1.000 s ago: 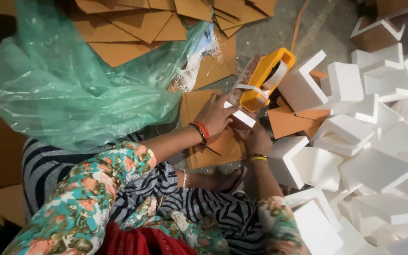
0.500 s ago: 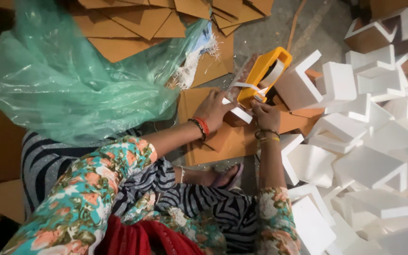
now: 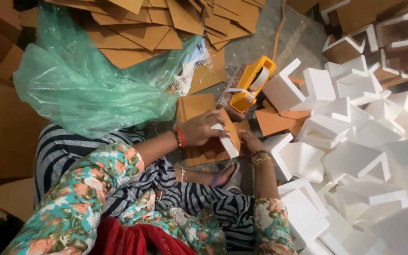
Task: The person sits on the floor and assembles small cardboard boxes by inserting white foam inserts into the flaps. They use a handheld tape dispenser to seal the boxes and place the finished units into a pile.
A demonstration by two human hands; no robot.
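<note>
Left hand [image 3: 203, 128] is clamping a white foam corner piece [image 3: 226, 141] against brown cardboard [image 3: 199, 109]; right hand [image 3: 250, 140] is steadying beneath — grip unclear. Assembly underway — yellow tape dispenser [image 3: 251, 84] is lying just beyond the grip.

One yellow tape dispenser [image 3: 252, 83], one green plastic bag [image 3: 86, 89].

Both forearms extended forward, converging. The left hand [image 3: 203, 130] lay knuckles up, fingers [image 3: 220, 123] curled in a grip. The right hand [image 3: 250, 140] sat just beside it, bangled wrist bent; its fingers appeared closed, though partly hidden.
</note>
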